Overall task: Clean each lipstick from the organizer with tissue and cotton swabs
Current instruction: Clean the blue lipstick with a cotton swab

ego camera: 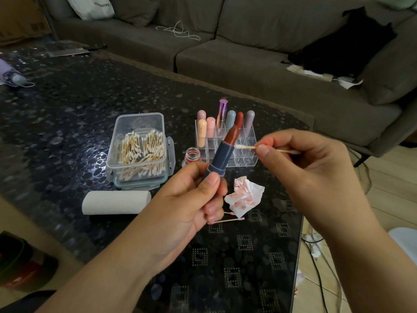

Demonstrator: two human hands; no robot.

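Left hand (191,199) gripped the open lipstick (223,154) by its blue tube, tilted up over the tabletop (67,109), while the right hand (300,163) pinched a cotton swab (246,147) with its tip just beside the red stick (organizer (228,141) behind, stained tissue (244,197) below).

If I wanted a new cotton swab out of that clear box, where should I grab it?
Probably pinch one wooden stick at its middle, coming straight down from above. The clear plastic box of cotton swabs stands open at the top with walls all round, and the swabs lie flat in a loose pile, their cotton tips best left untouched.
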